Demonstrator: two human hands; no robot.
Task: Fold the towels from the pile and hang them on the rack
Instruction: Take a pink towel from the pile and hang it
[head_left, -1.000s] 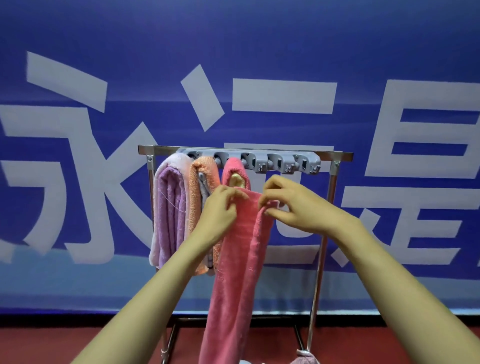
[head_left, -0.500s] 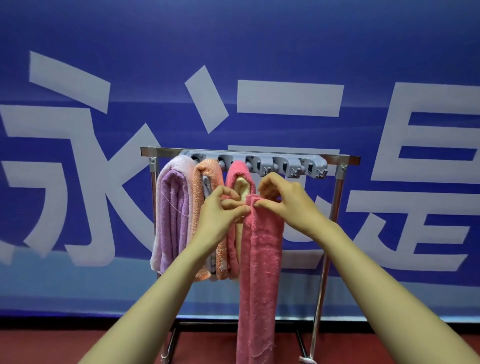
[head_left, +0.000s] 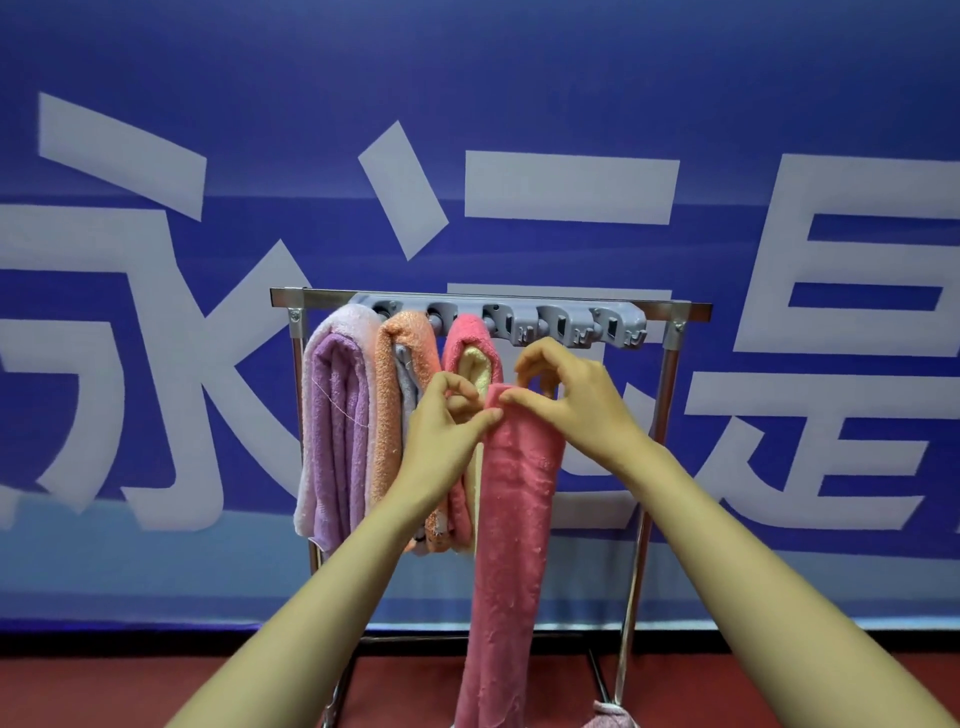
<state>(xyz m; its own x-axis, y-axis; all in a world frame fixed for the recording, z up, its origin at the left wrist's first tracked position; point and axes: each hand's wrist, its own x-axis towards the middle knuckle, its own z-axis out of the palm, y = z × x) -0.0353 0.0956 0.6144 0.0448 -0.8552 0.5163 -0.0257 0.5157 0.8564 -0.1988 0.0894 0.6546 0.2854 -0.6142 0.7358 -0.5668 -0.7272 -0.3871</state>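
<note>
While both hands pinch its top, the pink towel hangs (rack behind).

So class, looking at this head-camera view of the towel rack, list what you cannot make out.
- Pink towel: its bottom end is cut off by the lower frame edge.
- Its top fold: covered by the left hand and right hand.
- Grey hook strip: its left hooks are hidden by the hung towels.
- The pile: only a pinkish scrap shows at the lower edge.
- Rack feet: cut off below.
</note>
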